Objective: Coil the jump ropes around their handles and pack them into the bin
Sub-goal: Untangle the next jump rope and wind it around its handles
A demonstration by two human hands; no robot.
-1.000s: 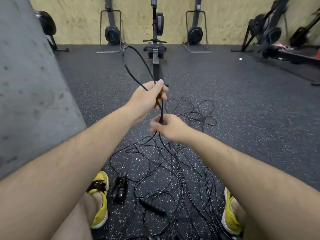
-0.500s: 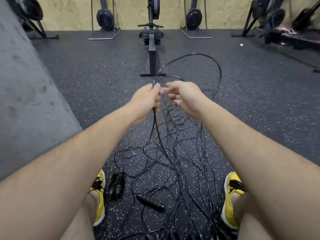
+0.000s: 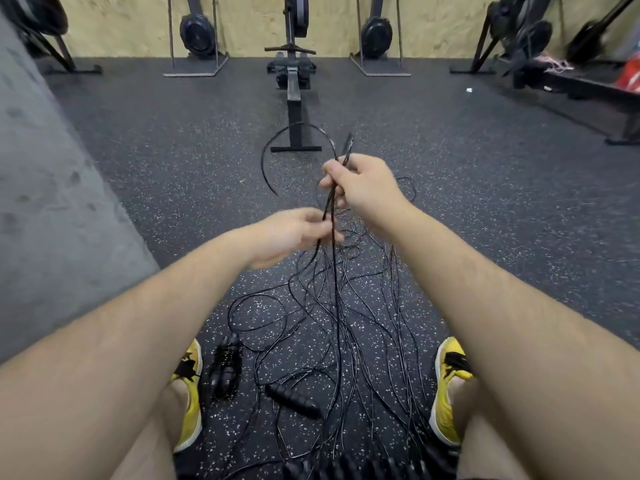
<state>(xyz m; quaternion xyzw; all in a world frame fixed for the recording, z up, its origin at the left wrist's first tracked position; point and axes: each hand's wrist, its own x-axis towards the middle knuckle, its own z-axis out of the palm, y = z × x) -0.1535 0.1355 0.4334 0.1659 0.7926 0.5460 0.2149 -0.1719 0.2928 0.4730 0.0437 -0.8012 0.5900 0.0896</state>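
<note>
The thin black jump-rope cord [image 3: 330,209] runs taut between both hands. The right hand [image 3: 369,188] pinches doubled strands high and the left hand [image 3: 294,233] pinches them lower, probably to draw one rope clear of the tangled black cords [image 3: 332,323] on the speckled rubber floor [image 3: 173,161]. A coiled black rope bundle [image 3: 227,372] and a loose black ribbed handle [image 3: 294,400] lie near the feet. The floor ahead is open and a grey wall [image 3: 52,202] closes the left side. I cannot pick out a bin.

A single wide-angle view comes from the person's head, facing forward and tilted down at the floor [image 3: 485,188]. Both forearms enter from 5 and 7 o'clock, very near the lens, and the left hand [image 3: 294,233] and right hand [image 3: 367,188] meet near centre. The jump ropes [image 3: 332,323] spread toward 6 o'clock between the yellow shoes [image 3: 192,403]. The rowing machine [image 3: 293,84] and wall [image 3: 259,26] stand far off at 12 o'clock.
</note>
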